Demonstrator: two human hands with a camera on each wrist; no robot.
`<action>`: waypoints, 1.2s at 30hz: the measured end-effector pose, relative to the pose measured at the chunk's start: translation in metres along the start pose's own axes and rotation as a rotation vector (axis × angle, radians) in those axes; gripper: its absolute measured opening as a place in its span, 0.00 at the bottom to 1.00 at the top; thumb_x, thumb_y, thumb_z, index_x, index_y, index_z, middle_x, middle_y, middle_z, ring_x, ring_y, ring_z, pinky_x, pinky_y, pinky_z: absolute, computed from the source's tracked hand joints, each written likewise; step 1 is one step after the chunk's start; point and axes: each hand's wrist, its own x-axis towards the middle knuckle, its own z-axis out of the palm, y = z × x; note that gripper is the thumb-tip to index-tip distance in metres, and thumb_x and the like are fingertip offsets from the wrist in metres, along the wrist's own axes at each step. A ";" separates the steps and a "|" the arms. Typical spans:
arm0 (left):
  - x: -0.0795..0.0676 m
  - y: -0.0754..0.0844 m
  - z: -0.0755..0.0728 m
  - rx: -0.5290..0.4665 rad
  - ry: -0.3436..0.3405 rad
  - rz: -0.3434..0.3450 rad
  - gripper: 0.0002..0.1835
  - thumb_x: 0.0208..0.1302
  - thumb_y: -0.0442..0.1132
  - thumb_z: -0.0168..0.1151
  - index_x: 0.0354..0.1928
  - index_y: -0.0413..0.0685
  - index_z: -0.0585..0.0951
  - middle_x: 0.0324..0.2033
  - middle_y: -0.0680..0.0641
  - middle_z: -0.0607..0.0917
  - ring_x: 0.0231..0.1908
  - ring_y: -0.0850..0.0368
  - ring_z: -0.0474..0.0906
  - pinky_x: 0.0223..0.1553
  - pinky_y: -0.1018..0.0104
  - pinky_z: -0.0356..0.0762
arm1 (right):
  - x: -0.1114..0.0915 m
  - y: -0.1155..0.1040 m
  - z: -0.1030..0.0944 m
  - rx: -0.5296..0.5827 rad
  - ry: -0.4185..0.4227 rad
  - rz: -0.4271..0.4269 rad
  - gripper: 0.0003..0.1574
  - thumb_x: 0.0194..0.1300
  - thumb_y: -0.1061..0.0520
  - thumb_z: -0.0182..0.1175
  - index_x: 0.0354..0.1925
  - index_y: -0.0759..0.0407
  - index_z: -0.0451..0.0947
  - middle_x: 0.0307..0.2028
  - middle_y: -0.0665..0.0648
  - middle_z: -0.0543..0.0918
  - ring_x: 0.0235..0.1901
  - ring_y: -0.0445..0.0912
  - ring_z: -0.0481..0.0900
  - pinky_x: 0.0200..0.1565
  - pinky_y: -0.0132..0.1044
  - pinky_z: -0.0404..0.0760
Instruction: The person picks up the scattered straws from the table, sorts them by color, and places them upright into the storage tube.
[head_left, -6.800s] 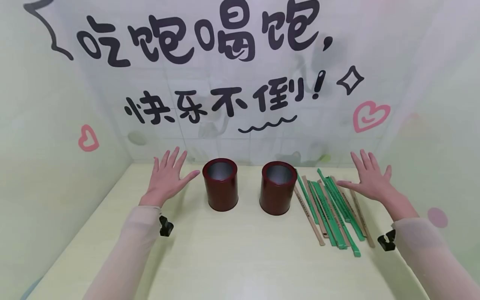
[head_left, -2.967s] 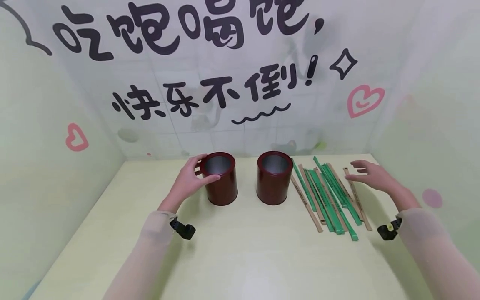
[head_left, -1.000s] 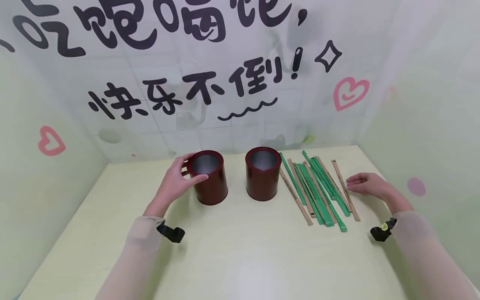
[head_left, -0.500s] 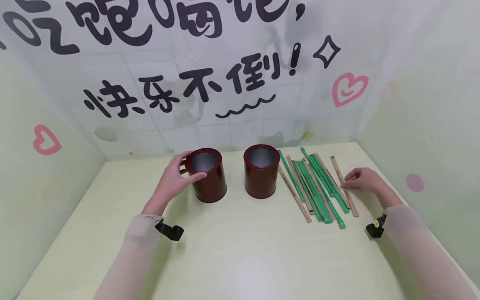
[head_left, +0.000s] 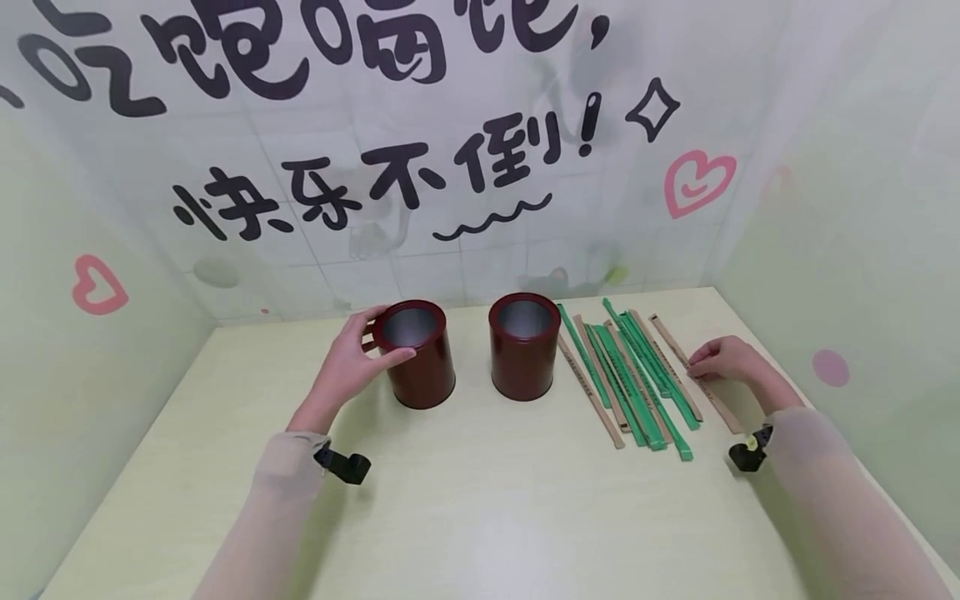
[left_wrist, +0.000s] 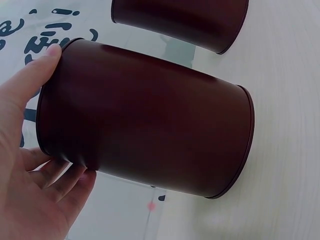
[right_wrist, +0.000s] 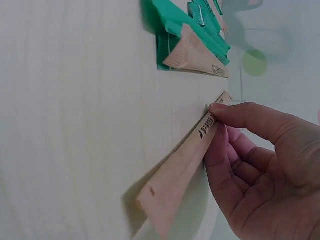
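My left hand [head_left: 347, 362] grips the left dark red can [head_left: 424, 377] near its top rim, thumb on one side and fingers on the other. That can stands upright on the table; its open mouth shows a grey inside. In the right wrist view, my right hand [right_wrist: 265, 165] pinches a slim brown paper packet [right_wrist: 175, 175] with dark print between thumb and fingertips. The packet slants, with a shadow beside it on the table. To its left lies a loose pile of long green packets [head_left: 637, 387] and brown ones.
A second dark red can [head_left: 522, 367] stands upright between the left can and the pile. The pale table [head_left: 495, 500] meets a printed back wall [head_left: 420, 275] and side walls. A small black camera mount [head_left: 343, 465] sits on each wrist.
My left hand came to the left can and grips it. My right hand lowered onto the outermost brown packet, pinched it and turned it, its near end swinging right.
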 end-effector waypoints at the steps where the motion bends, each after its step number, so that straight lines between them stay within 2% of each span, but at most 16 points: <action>1: 0.000 0.000 0.000 -0.002 0.000 -0.002 0.45 0.58 0.47 0.73 0.73 0.42 0.62 0.69 0.39 0.66 0.67 0.41 0.66 0.66 0.44 0.71 | 0.000 0.000 0.000 0.006 -0.005 0.002 0.16 0.65 0.61 0.64 0.42 0.76 0.78 0.29 0.50 0.84 0.28 0.35 0.80 0.33 0.30 0.81; 12: -0.001 0.000 0.000 -0.001 0.000 -0.004 0.45 0.58 0.48 0.74 0.73 0.43 0.63 0.69 0.39 0.67 0.67 0.41 0.66 0.65 0.43 0.72 | -0.008 -0.004 -0.002 0.067 -0.039 -0.033 0.22 0.69 0.58 0.60 0.50 0.78 0.75 0.34 0.47 0.84 0.32 0.32 0.79 0.37 0.27 0.81; 18: -0.001 -0.001 0.000 -0.003 0.005 -0.006 0.45 0.57 0.48 0.74 0.72 0.43 0.63 0.69 0.39 0.68 0.67 0.41 0.67 0.65 0.43 0.72 | -0.011 -0.010 -0.004 0.119 -0.003 -0.083 0.23 0.70 0.58 0.60 0.53 0.78 0.74 0.34 0.45 0.83 0.32 0.31 0.80 0.39 0.27 0.82; 25: 0.002 -0.002 -0.001 -0.010 0.004 -0.011 0.46 0.56 0.49 0.75 0.73 0.42 0.62 0.69 0.39 0.67 0.67 0.41 0.67 0.66 0.43 0.72 | -0.017 -0.021 -0.006 0.145 0.051 -0.136 0.26 0.73 0.52 0.57 0.55 0.73 0.71 0.38 0.43 0.83 0.36 0.28 0.79 0.44 0.27 0.80; 31: 0.001 -0.002 -0.001 -0.005 0.010 -0.009 0.46 0.56 0.49 0.75 0.73 0.42 0.62 0.69 0.39 0.67 0.67 0.41 0.67 0.65 0.46 0.73 | -0.023 -0.036 -0.004 0.256 0.145 -0.183 0.18 0.72 0.53 0.58 0.52 0.65 0.74 0.32 0.32 0.82 0.36 0.27 0.79 0.43 0.23 0.78; 36: -0.001 0.001 0.000 0.001 0.013 0.000 0.46 0.56 0.47 0.75 0.72 0.41 0.62 0.68 0.38 0.67 0.66 0.41 0.67 0.64 0.46 0.74 | -0.030 -0.055 -0.003 0.352 0.220 -0.239 0.10 0.72 0.54 0.59 0.48 0.56 0.76 0.32 0.30 0.82 0.36 0.26 0.80 0.42 0.19 0.78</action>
